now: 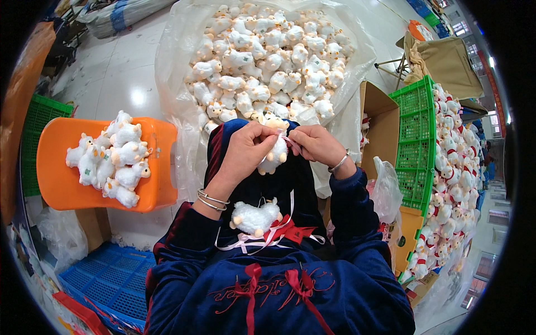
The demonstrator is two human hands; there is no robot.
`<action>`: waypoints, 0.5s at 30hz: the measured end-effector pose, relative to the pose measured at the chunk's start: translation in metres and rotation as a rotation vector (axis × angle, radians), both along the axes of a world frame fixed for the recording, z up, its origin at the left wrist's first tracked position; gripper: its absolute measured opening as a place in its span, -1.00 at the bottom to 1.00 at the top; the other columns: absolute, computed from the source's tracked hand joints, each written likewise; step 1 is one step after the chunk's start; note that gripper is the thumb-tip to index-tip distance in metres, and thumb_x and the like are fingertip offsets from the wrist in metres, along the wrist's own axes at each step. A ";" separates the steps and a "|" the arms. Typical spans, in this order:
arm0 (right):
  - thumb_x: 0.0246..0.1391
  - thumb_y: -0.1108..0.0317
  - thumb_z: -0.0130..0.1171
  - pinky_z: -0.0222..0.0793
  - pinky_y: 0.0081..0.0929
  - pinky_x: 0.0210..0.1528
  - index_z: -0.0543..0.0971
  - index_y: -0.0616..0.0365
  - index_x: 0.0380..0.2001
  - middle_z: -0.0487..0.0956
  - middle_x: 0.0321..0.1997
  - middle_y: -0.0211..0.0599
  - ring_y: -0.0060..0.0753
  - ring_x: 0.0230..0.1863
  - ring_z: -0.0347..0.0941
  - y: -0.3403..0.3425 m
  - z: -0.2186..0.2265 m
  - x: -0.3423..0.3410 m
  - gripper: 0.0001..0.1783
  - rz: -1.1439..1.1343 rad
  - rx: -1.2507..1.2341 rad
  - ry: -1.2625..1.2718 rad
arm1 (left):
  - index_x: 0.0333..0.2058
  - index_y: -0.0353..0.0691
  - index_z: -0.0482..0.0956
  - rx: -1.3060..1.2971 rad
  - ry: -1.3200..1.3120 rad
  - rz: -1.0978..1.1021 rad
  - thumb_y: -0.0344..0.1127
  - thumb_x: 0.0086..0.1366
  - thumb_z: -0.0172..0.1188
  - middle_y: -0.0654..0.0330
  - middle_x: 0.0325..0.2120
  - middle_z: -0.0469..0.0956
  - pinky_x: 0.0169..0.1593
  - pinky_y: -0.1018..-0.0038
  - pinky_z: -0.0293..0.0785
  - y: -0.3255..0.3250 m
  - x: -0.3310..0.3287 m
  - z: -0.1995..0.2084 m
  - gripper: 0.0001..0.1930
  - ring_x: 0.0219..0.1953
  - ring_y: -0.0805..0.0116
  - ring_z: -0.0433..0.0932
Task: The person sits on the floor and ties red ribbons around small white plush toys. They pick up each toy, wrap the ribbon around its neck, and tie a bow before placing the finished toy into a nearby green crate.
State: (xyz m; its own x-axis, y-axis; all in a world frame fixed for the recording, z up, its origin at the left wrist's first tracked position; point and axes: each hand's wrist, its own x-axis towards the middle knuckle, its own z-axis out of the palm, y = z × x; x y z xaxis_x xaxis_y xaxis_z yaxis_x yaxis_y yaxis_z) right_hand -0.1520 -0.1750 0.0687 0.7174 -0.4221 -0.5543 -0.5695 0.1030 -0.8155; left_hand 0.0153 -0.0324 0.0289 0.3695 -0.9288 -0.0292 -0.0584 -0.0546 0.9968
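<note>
Plush sheep | lap cluttered: second sheep, ribbons | left: orange stool

Red cursive lettering runs across the chest of the blue top.

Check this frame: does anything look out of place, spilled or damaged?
Nothing looks clearly spilled or damaged. The untidiest spot is the lap, where pale pink ribbons and red strips lie loosely beside a white plush toy, the pink ends straying in different directions.
</note>
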 end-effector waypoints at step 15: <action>-0.01 0.40 0.30 0.34 -0.30 -0.14 0.60 0.16 -0.44 0.56 -0.43 -0.24 -0.14 -0.26 0.44 0.024 0.021 0.021 -0.91 0.282 -0.977 -0.396 | -0.21 -0.36 0.66 0.011 0.092 0.047 -0.37 0.29 0.30 0.27 -0.43 0.63 -0.33 0.62 0.45 -0.002 -0.005 -0.006 -0.83 -0.43 0.63 0.51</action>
State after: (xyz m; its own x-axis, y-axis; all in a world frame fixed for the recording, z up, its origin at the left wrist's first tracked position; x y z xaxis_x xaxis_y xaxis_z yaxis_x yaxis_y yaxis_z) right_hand -0.1311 -0.1507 0.0893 0.9111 -0.3472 0.2220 -0.1504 -0.7817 -0.6053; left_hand 0.0100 -0.0344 0.0228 0.4079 -0.9099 -0.0752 0.0363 -0.0661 0.9972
